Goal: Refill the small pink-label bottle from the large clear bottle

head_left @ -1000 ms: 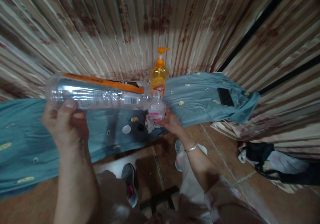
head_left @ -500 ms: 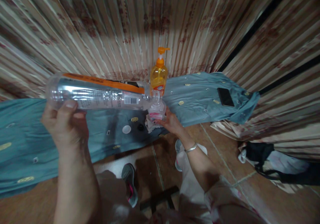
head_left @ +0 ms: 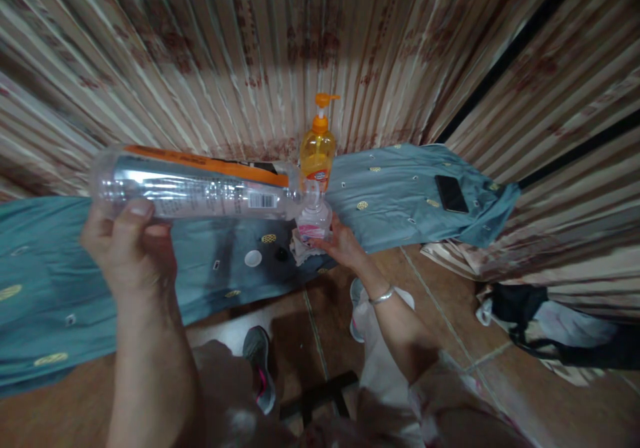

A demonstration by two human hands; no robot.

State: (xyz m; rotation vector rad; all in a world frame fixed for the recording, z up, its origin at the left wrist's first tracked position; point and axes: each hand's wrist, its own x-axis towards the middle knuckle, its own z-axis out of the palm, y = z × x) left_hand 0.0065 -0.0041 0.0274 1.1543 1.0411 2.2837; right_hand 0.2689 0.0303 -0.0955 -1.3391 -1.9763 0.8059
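Left hand [head_left: 127, 245] wraps the base end of a large clear bottle [head_left: 195, 185], thumb on the near side, fingers curled behind and hidden. The bottle lies almost level, with an orange strip along its top and a barcode near the neck; the neck points right and meets the mouth of a small clear bottle [head_left: 314, 220]. Where the 2 openings meet is hard to make out; any liquid passing is not discernible.

Right hand [head_left: 340, 243] closes its grip around the small bottle from the right and below, fingertips mostly hidden behind it. The small bottle stands upright near the front edge of the worktop [head_left: 400, 195], which is covered by a blue-grey patterned cloth. A crumpled pale rag [head_left: 301, 251] sits under and beside it, partly covered by the hand.

Just behind stands an orange pump bottle [head_left: 317, 148], its lower part blocked by the large bottle's neck. 1 white cap [head_left: 253, 259] and 1 dark cap [head_left: 281, 254] lie on the cloth to the left. A dark phone [head_left: 451, 194] lies well apart to the right. Striped curtain [head_left: 250, 48] fills the background
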